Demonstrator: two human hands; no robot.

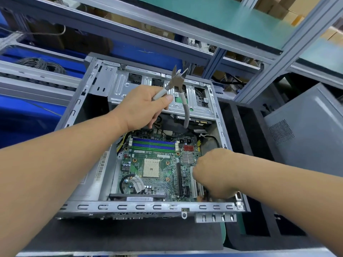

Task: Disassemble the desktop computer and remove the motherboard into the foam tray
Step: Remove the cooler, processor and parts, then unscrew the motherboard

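Observation:
The open grey computer case [141,207] lies flat in front of me. Inside it sits the green motherboard [157,164], with an empty CPU socket and blue and green memory slots. My left hand [143,106] is raised above the drive cage [161,93] and grips grey-handled cutting pliers [178,84], jaws apart and pointing up. My right hand [215,173] reaches down onto the board's right edge by the expansion slots; its fingers are curled and hidden, so I cannot tell what they touch.
A dark foam tray [241,130] with long slots lies right of the case. A grey case side panel [311,130] leans at the far right. Blue bins [27,115] with cables stand on the left. Aluminium shelf frames [278,58] rise behind.

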